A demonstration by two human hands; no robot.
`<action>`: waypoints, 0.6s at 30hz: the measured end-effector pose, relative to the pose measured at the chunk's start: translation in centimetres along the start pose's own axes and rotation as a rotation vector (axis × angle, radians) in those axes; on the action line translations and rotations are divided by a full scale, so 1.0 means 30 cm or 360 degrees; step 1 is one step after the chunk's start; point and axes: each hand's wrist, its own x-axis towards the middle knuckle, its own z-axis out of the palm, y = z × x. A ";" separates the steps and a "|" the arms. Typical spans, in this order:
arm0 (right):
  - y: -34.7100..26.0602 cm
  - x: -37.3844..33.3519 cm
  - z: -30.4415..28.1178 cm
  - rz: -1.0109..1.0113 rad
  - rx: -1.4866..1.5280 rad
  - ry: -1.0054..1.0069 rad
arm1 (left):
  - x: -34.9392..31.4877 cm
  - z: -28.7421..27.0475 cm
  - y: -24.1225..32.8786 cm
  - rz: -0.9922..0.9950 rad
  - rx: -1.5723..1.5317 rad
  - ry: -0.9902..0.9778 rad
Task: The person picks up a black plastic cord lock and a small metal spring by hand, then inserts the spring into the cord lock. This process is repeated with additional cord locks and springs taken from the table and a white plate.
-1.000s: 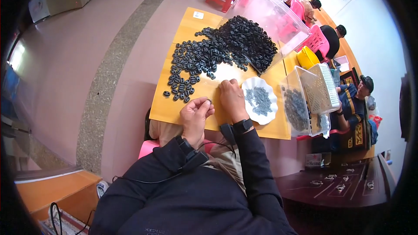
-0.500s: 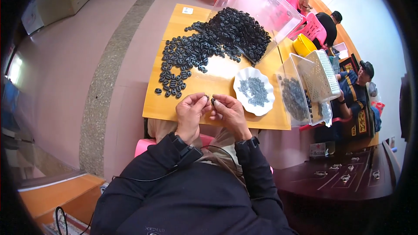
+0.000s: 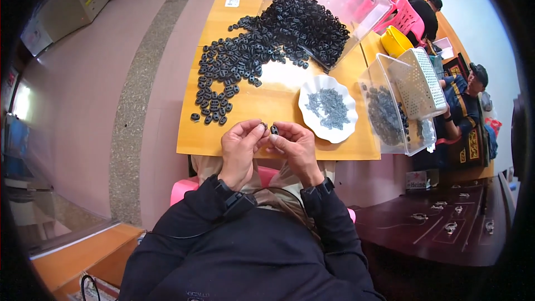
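Just over the table's near edge, my two hands meet fingertip to fingertip. My right hand (image 3: 296, 147) pinches a small black oval two-holed piece (image 3: 274, 130) between thumb and finger. Close beside it, the thumb and index finger of my left hand (image 3: 239, 150) are pressed together; what sits between them is too small to make out. A large heap of black two-holed pieces (image 3: 304, 28) spills from a clear bin lying on its side, with loose ones (image 3: 214, 100) spread toward me on the left. Small grey parts (image 3: 329, 108) lie in a white scalloped dish (image 3: 308, 126) to the right.
The tipped clear bin (image 3: 362, 0) stands at the back of the wooden table (image 3: 234, 139). A clear tub (image 3: 393, 142) with dark pieces sits at the right edge, a white perforated basket (image 3: 421, 83) and a yellow bowl (image 3: 395, 42) near it. Another person (image 3: 460, 106) sits further right.
The view has shifted slightly, so the table sits a little higher. Both hands stay pinched together, and the black piece in my right fingers shows more plainly now.
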 end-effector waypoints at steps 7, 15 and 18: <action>0.018 -0.003 0.011 -0.0331 -0.0490 0.0195 | -0.010 0.006 0.009 -0.0041 0.0101 -0.0018; 0.030 0.011 -0.007 -0.0611 -0.0687 0.0096 | -0.014 0.017 0.005 -0.0111 0.0083 0.0037; 0.008 0.014 -0.019 -0.0375 -0.0380 0.0078 | -0.012 0.017 0.002 -0.0129 0.0069 0.0030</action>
